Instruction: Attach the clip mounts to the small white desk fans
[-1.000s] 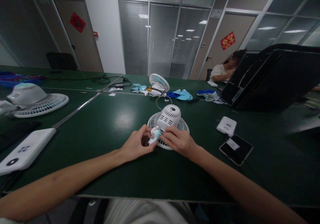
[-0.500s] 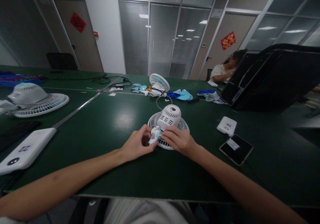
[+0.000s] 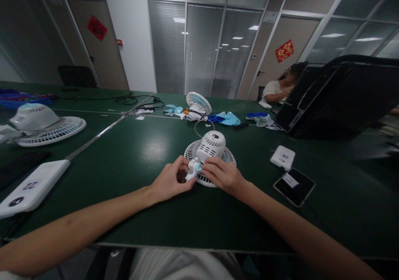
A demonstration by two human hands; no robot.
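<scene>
A small white electric fan (image 3: 212,144) lies grille-down on the green table in front of me, its motor housing on top. At its near side is a white clip or bracket (image 3: 191,174) with a light-blue knob (image 3: 198,167). My left hand (image 3: 171,178) grips the white bracket from the left, thumb below and fingers above. From the right, my right hand (image 3: 222,174) pinches the light-blue knob between thumb and fingertips. Where the bracket joins the fan is partly covered by my fingers.
A white power bank (image 3: 282,157) and a phone (image 3: 294,187) lie to the right; a larger white device (image 3: 33,188) is at left. Another fan (image 3: 46,126) rests far left, a third fan (image 3: 198,105) behind. A black case (image 3: 339,97) stands at right, a person (image 3: 277,90) beyond it.
</scene>
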